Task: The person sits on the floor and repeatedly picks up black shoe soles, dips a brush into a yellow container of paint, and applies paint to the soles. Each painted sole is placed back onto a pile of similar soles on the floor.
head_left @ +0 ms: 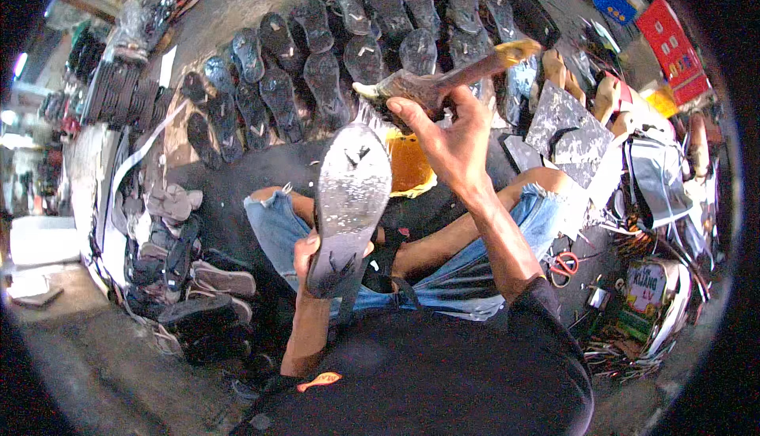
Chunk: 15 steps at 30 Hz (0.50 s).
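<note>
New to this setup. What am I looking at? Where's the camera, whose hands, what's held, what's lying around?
No robot here: these are a person's own bare hands. The single picture comes from a wide fisheye camera on that person's head, looking down, so straight edges bend near the rim. The picture's left is the person's left.

The person sits with bent legs in torn blue jeans. The left hand grips a shoe sole, glossy toward its far end. The right hand holds a dark brush-like tool with a yellowish handle end, above a yellow container.

On the ground ahead lie rows of dark soles. Footwear is piled at left; orange-handled scissors lie at right.
</note>
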Each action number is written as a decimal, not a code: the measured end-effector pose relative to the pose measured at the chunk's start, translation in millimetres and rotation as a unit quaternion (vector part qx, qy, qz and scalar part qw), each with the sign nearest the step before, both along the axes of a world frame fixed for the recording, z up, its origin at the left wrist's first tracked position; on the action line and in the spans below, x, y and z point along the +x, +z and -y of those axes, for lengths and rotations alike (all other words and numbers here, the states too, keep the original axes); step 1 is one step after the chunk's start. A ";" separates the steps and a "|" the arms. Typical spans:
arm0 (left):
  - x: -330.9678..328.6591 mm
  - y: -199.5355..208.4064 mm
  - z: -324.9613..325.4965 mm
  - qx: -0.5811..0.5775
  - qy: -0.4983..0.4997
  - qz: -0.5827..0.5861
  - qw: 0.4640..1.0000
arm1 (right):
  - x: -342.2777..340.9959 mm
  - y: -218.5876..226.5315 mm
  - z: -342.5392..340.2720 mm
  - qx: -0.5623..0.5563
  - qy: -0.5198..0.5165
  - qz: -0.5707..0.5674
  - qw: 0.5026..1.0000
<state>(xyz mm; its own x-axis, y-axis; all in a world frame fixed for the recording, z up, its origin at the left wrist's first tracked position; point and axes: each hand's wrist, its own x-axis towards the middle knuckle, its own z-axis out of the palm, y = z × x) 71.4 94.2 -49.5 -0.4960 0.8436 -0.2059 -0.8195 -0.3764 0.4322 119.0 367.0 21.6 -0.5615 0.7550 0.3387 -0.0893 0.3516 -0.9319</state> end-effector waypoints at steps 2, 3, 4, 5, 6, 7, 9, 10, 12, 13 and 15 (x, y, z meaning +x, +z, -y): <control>-7.0 -6.0 2.9 0.034 -0.057 0.032 0.997 | 16.1 10.9 16.7 0.087 0.095 -0.034 0.991; -8.2 -8.9 4.2 0.050 -0.085 0.048 0.994 | 16.4 14.8 17.5 0.152 0.101 -0.001 0.983; 2.7 9.5 -3.4 -0.106 -0.026 -0.102 0.989 | 18.2 18.0 16.7 0.214 0.109 0.034 0.970; -0.6 2.1 -1.0 -0.093 -0.049 -0.082 0.991 | 6.2 15.2 -5.2 0.215 0.073 0.032 0.973; -5.1 -7.3 4.9 -0.083 -0.070 -0.064 0.992 | -1.2 9.6 -24.3 0.172 0.019 0.043 0.984; -1.2 -10.1 1.9 -0.060 -0.045 -0.078 0.994 | 1.1 12.5 -29.9 0.141 -0.010 0.020 0.990; 4.6 -13.3 -5.2 -0.084 -0.002 -0.131 0.988 | 15.6 23.7 -24.4 0.068 -0.062 0.008 0.996; -4.1 -10.5 -16.3 -0.017 -0.012 -0.044 0.999 | 23.3 17.4 -20.2 0.093 -0.047 -0.033 0.994; -13.3 -8.9 -28.6 0.070 -0.018 0.036 0.997 | 40.3 11.8 14.2 0.013 0.092 -0.039 0.995; -16.7 -13.5 -34.0 0.099 -0.015 0.022 0.995 | 50.9 -5.7 34.6 0.027 0.169 -0.031 0.985; -28.7 -5.0 -46.8 0.024 -0.001 -0.037 0.999 | 68.5 -23.4 79.2 0.122 0.261 -0.018 0.957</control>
<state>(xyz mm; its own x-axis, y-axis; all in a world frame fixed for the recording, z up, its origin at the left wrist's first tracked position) 42.7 141.0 -54.5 -0.5059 0.8529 -0.1286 -0.7875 -0.3959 0.4724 187.6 287.8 -1.8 -0.8254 0.2697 0.4959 -0.3433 0.4576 -0.8202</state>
